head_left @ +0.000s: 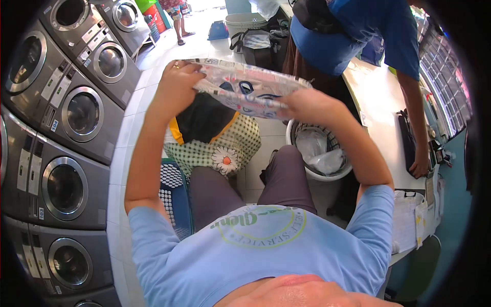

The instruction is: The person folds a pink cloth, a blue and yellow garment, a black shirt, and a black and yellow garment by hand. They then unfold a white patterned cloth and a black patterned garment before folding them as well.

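Note:
In front of me a whitish cloth or bag (266, 79) with a printed pattern and dark blue shapes is stretched between my hands. My left hand (179, 84) is closed around its left end, fingers curled over the edge. At the opposite end, my right hand (312, 105) grips the lower corner and is slightly blurred. Below the left hand lies a black cloth with yellow edging (207, 117), on top of a green checkered cloth (240, 143) with a daisy print. A blue plastic basket (176, 197) stands beneath these at my left knee.
Beside my right knee is a white round basket (335, 175) holding clear plastic bags. Front-loading machines (83, 113) line the left side. A person in a blue shirt (332, 46) stands at the counter (376, 94) on the right. Black bags (258, 51) sit farther back.

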### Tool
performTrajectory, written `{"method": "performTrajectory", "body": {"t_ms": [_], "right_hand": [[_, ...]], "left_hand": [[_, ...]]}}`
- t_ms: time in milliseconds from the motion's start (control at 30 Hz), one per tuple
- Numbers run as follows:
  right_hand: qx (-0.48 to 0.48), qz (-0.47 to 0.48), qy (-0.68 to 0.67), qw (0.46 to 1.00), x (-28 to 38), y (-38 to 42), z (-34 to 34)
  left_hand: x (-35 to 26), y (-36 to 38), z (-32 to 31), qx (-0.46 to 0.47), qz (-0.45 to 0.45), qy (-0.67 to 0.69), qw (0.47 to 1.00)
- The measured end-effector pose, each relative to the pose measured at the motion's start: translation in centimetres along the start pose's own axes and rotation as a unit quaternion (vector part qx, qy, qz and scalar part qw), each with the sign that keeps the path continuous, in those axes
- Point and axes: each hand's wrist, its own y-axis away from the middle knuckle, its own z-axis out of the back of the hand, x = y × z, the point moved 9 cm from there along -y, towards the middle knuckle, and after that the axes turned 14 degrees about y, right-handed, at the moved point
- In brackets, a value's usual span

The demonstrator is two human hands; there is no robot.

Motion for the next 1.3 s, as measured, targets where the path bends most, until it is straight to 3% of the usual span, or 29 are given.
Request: {"method": "performTrajectory", "body": {"t_ms": [33,67,133,200,267,333,367,400,433,467,533,600,667,733,767,800,833,867,900,933,967,1000,1033,1100,1133,1167,1200,1267,1300], "right_hand": [[-0.041,0.009,0.004,0.999,-0.7,-0.1,1.4],[-0.083,0.017,0.008,0.996,-1.6,-0.1,2.9],[-0.211,0.094,0.016,0.973,-2.6,0.2,5.7],[-0.238,0.116,-0.127,0.956,-3.3,1.3,8.3],[-0.167,0.109,-0.356,0.913,-5.4,0.9,7.8],[-0.203,0.097,-0.424,0.877,-7.0,1.3,8.9],[-0.198,0.111,-0.528,0.818,-7.6,1.5,8.9],[-0.191,0.122,-0.625,0.747,-8.5,1.7,8.7],[-0.164,0.23,-0.647,0.708,-7.9,2.1,9.6],[-0.17,0.226,-0.695,0.661,-8.6,2.2,9.3],[-0.165,0.212,-0.729,0.629,-8.5,2.5,9.7],[-0.167,0.202,-0.718,0.645,-8.7,2.2,9.7],[-0.156,0.218,-0.698,0.664,-9.3,1.4,9.6],[-0.129,0.262,-0.666,0.687,-8.2,0.9,10.2],[-0.16,0.158,-0.664,0.713,-9.4,1.2,9.6],[-0.179,0.193,-0.632,0.728,-8.6,1.3,10.7],[-0.198,0.227,-0.599,0.742,-7.9,1.5,11.5],[-0.217,0.26,-0.565,0.752,-7.4,1.9,12.1],[-0.218,0.268,-0.489,0.801,-8.2,1.7,12.1],[-0.234,0.204,-0.335,0.889,-9.2,1.4,11.7],[-0.242,0.133,-0.169,0.946,-10.4,1.3,11.4],[-0.241,0.057,0.004,0.969,-11.2,1.2,11.5],[-0.368,0.044,0.154,0.916,-9.3,3.1,13.7],[-0.474,-0.047,0.227,0.85,-5.4,7.1,15.6],[-0.52,-0.092,0.262,0.808,-3.2,9.0,16.3],[-0.627,-0.092,0.37,0.679,0.6,11.3,16.7],[-0.663,-0.154,0.424,0.598,1.4,13.0,14.3],[-0.541,-0.055,0.248,0.802,-4.5,8.8,3.8],[-0.303,-0.095,0.346,0.883,-7.0,5.3,-4.5]], "left_hand": [[1.3,0.1,-0.4,0.036,-0.018,0.044,0.998],[4.4,0.3,0.2,-0.009,0.058,0.171,0.983],[9.1,1.6,-0.1,-0.095,0.205,0.409,0.884],[9.2,1.5,0.8,-0.131,0.207,0.545,0.802],[9.7,1.4,0.3,-0.118,0.186,0.64,0.736],[9.6,1.7,-0.3,-0.101,0.174,0.727,0.656],[9.4,1.8,-0.7,-0.092,0.167,0.767,0.612],[8.9,1.9,-0.7,-0.082,0.157,0.779,0.601],[8.4,1.8,-0.6,-0.072,0.148,0.791,0.59],[8.0,1.7,-0.4,-0.063,0.137,0.801,0.579],[6.9,1.2,0.9,-0.05,0.086,0.806,0.584],[5.5,1.0,3.2,-0.081,0.046,0.813,0.575],[4.0,0.8,4.7,-0.072,0.013,0.808,0.584],[3.2,0.9,5.0,-0.095,0.069,0.75,0.651],[3.2,0.4,4.4,-0.019,0.109,0.606,0.788],[3.5,0.1,3.8,0.059,0.145,0.434,0.887],[1.8,-0.3,2.5,0.152,0.175,0.387,0.892],[2.7,0.2,1.8,0.165,0.197,0.308,0.916],[3.9,0.6,0.8,0.178,0.217,0.227,0.933],[5.0,1.0,0.2,0.19,0.234,0.143,0.943],[5.0,0.6,1.0,0.157,0.189,0.029,0.969],[4.1,0.1,2.2,0.101,0.143,-0.023,0.984],[2.6,-0.1,3.4,0.044,0.094,-0.075,0.992],[-1.2,-0.4,5.7,-0.044,0.049,-0.196,0.978],[-3.0,0.4,6.9,-0.141,0.032,-0.197,0.97],[-4.6,1.6,7.8,-0.238,0.015,-0.195,0.951],[-5.4,3.1,8.3,-0.333,-0.002,-0.191,0.923],[-3.2,5.9,-0.1,-0.274,-0.034,-0.119,0.954],[-0.9,5.2,-7.9,-0.002,0.045,-0.092,0.995]]}}
